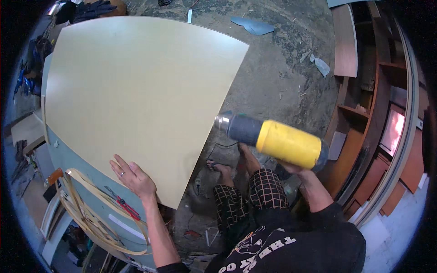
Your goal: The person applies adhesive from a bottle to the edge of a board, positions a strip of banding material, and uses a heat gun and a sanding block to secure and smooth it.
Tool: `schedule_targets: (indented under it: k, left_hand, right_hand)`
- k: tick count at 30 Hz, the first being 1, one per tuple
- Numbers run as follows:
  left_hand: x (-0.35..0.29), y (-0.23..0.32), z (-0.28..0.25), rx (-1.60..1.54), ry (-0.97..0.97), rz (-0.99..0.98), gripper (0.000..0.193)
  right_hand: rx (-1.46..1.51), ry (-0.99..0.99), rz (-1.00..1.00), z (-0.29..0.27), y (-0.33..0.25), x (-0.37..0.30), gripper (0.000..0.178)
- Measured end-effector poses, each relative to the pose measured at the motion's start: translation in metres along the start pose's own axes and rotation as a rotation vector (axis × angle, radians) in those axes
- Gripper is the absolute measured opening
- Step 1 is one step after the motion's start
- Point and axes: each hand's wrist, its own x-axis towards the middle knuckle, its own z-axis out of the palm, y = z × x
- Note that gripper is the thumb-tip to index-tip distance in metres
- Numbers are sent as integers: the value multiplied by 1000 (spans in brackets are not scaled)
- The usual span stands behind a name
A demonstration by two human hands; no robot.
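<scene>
My right hand [293, 168] grips a yellow and black heat gun [289, 143] from below; the gun's body hides most of its fingers. The metal nozzle points left, close to the right edge of a large cream panel [141, 91]. Whether it touches that edge I cannot tell. My left hand [136, 180] lies on the panel near its lower left edge, with the fingers stretched out and a ring on one of them. The panel rests on a grey-green worktop [93, 166].
Looped pale edging strip [75, 209] lies on the worktop, beside a red-handled tool [128, 208]. A wooden shelf frame [355, 111] stands at the right. On the floor are a blue-grey offcut [253, 26] and a crumpled plastic bag [321, 66]. A dark cord runs near my feet.
</scene>
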Motion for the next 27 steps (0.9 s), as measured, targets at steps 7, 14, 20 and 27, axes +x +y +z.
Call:
schedule_targets:
  k: [7,14,20,27]
  left_hand:
    - [2,-3,1,4,5,-14,53]
    - [4,-2,1,3,6,-16,53]
    - [4,-1,1,14,2,-16,54]
    - [4,7,-3,-2,-20,-25,56]
  right_hand:
    - [840,128,656,-52,-14,91,29]
    - [811,122,564,-51,14,115,26]
    - [887,145,575,-57,4,112,21]
    - [828,133,582,-68,-5,115,18]
